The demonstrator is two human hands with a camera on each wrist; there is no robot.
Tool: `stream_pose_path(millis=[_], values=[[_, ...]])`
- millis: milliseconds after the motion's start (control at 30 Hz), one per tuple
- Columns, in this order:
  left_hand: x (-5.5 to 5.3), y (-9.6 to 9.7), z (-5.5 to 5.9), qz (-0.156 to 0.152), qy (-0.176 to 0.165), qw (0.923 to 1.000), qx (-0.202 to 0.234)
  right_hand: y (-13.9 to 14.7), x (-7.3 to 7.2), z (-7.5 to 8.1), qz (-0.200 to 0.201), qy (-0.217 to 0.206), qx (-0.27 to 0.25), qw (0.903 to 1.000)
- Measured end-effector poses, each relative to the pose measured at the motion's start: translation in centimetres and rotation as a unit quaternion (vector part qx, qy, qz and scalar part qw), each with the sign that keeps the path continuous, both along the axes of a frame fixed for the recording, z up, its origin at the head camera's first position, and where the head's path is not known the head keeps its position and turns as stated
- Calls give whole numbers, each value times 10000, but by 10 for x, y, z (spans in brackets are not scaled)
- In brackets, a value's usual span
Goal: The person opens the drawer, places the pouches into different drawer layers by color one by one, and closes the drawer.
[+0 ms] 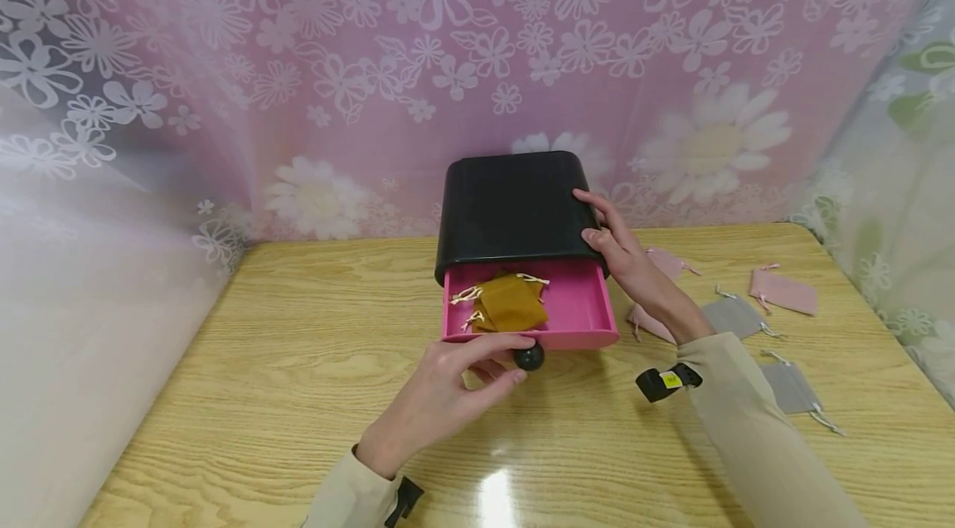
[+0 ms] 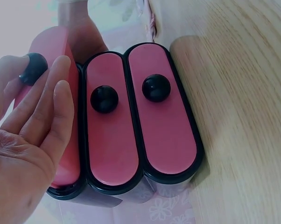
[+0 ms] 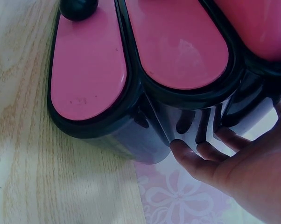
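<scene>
A black three-tier drawer cabinet with pink drawer fronts stands on the table near the back. Its top drawer is pulled partway out. Mustard-brown drawstring pouches with cream cords lie in the drawer's left and middle part. My left hand pinches the round black knob of this drawer between thumb and fingers. Against the cabinet's right side rests my right hand, with fingertips at the top edge. The middle drawer and bottom drawer are closed in the left wrist view.
Right of the cabinet, pink drawstring pouches and grey drawstring pouches lie spread on the wooden table. One pink pouch is partly hidden by my right arm. A flowered curtain hangs close behind the cabinet.
</scene>
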State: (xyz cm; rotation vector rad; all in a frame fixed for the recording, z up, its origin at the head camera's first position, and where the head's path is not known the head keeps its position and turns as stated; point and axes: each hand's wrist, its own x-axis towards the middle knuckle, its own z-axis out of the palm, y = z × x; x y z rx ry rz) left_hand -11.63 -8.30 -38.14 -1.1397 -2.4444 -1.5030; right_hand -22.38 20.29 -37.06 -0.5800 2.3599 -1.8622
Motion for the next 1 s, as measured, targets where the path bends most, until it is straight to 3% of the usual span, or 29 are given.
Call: stream_pose_path(millis=[1000], values=[[-6, 2, 2, 256, -31, 9997, 10, 0, -1, 0, 90, -39, -135, 9999]])
